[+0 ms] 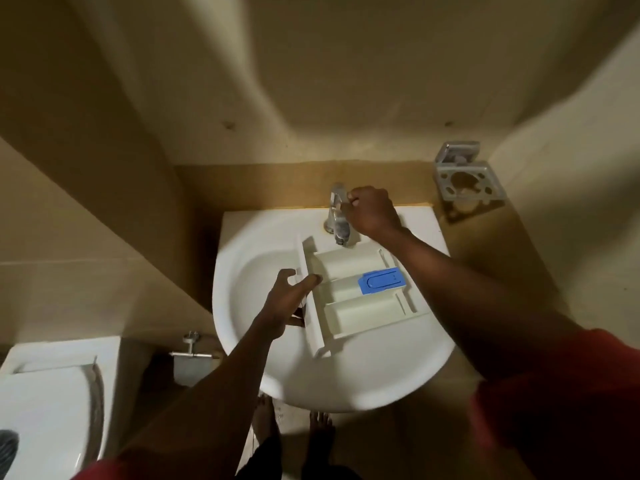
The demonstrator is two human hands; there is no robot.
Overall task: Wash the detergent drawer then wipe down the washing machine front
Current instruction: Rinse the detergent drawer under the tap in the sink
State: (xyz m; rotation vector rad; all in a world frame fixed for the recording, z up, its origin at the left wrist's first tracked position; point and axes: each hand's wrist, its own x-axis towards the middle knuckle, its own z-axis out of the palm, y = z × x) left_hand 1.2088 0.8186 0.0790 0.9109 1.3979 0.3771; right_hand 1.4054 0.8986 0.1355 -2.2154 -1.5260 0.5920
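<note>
You have the detergent drawer (pixel 360 292) lying across the white basin (pixel 242 341), open side up, with its far compartment directly beneath the spout of the tap (pixel 337 216). That placement looks deliberate: water would fall straight into the compartments and drain into the bowl, not onto the floor. The blue insert (pixel 381 280) is seated in the middle compartment, on the side away from the front panel.

Your left hand (pixel 287 303) is at the drawer's front panel, the end farthest to the left of the tap. The fingers (pixel 310 280) wrap the panel edge with the thumb spread apart, so you are grasping the drawer to steady it and keep it tilted over the bowl. How firm that hold is, I cannot tell.

Your right hand (pixel 370 211) is closed around the top of the tap, just right of its handle, fingers clenched on it, most likely to turn the water on. No stream is visible from the spout, though the picture is soft there.

By my reading the wash has barely begun, and the machine front is not in view. When water comes, expect splash off the flat compartment floors; keep the flow gentle and the drawer low under the tap. The blue insert probably needs lifting out to rinse beneath it.
</note>
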